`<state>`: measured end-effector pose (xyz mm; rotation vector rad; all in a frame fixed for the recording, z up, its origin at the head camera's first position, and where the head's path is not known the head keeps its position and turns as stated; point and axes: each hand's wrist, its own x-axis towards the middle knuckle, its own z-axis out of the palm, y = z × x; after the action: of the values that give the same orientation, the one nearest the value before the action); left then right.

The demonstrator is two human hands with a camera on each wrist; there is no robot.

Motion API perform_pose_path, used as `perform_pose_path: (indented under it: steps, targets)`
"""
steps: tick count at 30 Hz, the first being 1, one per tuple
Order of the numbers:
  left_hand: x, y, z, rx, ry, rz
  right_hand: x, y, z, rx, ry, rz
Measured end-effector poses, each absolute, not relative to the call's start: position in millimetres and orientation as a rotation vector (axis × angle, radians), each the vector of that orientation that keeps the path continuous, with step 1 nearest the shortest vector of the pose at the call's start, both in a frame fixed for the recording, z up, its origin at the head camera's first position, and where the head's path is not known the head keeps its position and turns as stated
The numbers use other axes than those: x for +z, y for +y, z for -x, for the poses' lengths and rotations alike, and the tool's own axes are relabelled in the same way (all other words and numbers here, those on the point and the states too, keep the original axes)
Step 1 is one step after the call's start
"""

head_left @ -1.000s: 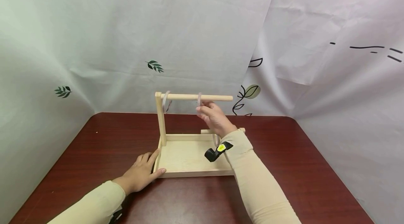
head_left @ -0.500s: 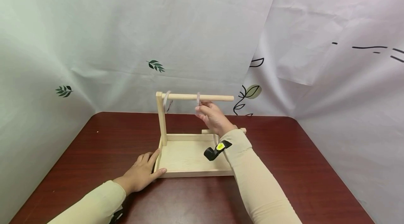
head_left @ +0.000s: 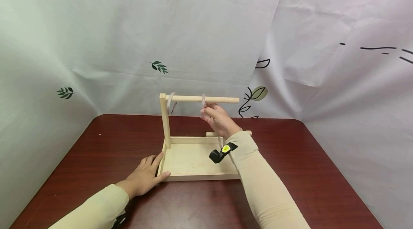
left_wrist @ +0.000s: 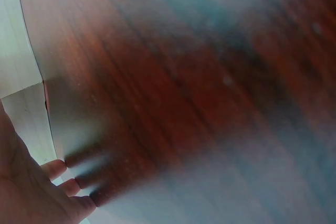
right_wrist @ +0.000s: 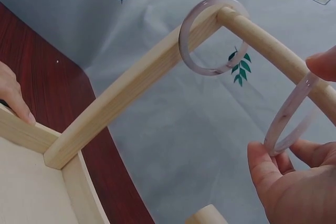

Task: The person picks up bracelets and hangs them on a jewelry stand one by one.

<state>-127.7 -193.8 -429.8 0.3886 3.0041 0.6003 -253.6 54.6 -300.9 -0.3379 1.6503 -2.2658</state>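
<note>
A pale wooden stand has a shallow tray base (head_left: pixel 193 159), an upright post (head_left: pixel 165 123) at the left and an upper rod (head_left: pixel 222 99). Around that rod hangs a translucent lilac bangle (right_wrist: pixel 287 109), its lower part pinched between the thumb and fingers of my right hand (head_left: pixel 221 122). Another bangle (right_wrist: pixel 184 40) hangs on the rod close to the post. My left hand (head_left: pixel 144 176) rests on the tray's left edge with fingers extended, the thumb on its front corner. In the left wrist view, that hand shows only at the lower left.
Behind my right wrist is a shorter, lower rod (head_left: pixel 211 134), with part of another ring (head_left: pixel 220 142) hanging from it. The stand sits on a dark red-brown table (head_left: pixel 306 171). White printed cloth (head_left: pixel 206 42) encloses the back and sides.
The bangle in my right hand has shifted very slightly along the upper rod toward the post. My left hand stays in place on the tray.
</note>
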Motion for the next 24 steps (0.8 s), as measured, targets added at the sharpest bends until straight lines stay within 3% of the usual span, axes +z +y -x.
perform_pose_path:
  steps: [24]
  targets:
    - [-429.4,-193.5,127.3,0.607,3.004,-0.380,-298.8,66.4,246.8,-2.147,1.792,0.424]
